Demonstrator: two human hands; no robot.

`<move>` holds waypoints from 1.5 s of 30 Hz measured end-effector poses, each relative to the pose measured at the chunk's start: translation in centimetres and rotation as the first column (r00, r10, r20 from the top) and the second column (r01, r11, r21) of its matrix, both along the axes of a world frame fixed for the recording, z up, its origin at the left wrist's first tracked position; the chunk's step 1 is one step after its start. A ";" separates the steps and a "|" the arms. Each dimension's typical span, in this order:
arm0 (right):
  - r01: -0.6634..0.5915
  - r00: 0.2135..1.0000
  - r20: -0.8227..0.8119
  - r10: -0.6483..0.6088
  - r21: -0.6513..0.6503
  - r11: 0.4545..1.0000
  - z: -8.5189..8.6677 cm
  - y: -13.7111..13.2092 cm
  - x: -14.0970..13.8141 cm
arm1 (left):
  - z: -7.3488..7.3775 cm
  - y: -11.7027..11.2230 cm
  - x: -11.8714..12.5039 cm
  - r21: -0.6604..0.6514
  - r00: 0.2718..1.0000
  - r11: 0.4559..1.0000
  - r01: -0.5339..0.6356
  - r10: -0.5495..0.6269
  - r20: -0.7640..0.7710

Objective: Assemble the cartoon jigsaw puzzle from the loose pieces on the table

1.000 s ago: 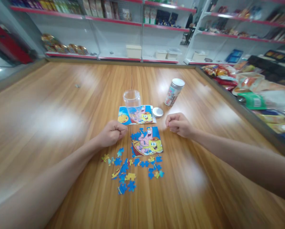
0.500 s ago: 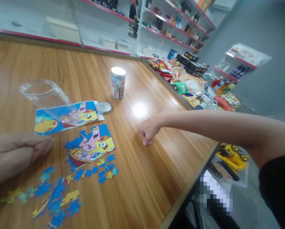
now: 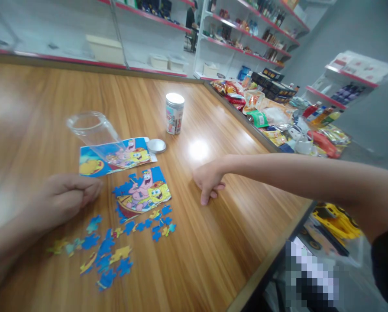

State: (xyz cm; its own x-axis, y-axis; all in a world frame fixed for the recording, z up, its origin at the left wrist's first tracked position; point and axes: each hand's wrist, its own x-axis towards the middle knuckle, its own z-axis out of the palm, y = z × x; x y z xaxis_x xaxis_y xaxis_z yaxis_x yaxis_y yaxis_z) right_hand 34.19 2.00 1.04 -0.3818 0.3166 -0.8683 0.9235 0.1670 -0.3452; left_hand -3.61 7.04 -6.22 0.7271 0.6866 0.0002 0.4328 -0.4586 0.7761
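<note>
My left hand [image 3: 66, 199] rests on the table in a loose fist, just left of a partly assembled jigsaw puzzle [image 3: 143, 193]; no object shows in it. Cartoon figures in a boat cover the puzzle, whose left edge is ragged. Loose puzzle pieces [image 3: 107, 251], mostly blue with some yellow, lie below it. To the puzzle's right, my right hand [image 3: 208, 180] is over bare wood with its fingers apart, some bent, holding nothing visible. A printed picture sheet [image 3: 96, 165] lies above the puzzle, with a clear plastic tube [image 3: 98, 132] lying partly over it.
A round silver lid [image 3: 156, 146] touches the sheet's right end. Farther back stands a printed can [image 3: 174, 115]. Packaged snacks [image 3: 265, 115] fill the area beyond the table's right edge. Shelves [image 3: 246, 47] and a person [image 3: 190, 26] are in the background. A yellow toy vehicle [image 3: 338, 222] sits below at right.
My right hand has gone from a fist to fingers apart. The view has shifted, so the table things appear farther right. My left hand stays closed beside the puzzle.
</note>
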 end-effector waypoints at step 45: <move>0.868 -0.348 -0.895 -0.280 -0.421 0.263 -4.0 3.0 -7.6 | 2.0 -2.1 2.9 -0.171 0.928 0.984 -0.048 0.107 0.358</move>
State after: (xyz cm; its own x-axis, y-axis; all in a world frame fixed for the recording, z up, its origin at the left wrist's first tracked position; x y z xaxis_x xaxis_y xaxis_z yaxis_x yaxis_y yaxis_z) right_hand 26.58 5.03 -2.98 0.1011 0.9919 0.0767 -0.2986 0.1038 -0.9487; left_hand -0.74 4.93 -4.23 0.6417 0.7535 0.1431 0.1359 -0.2954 0.9457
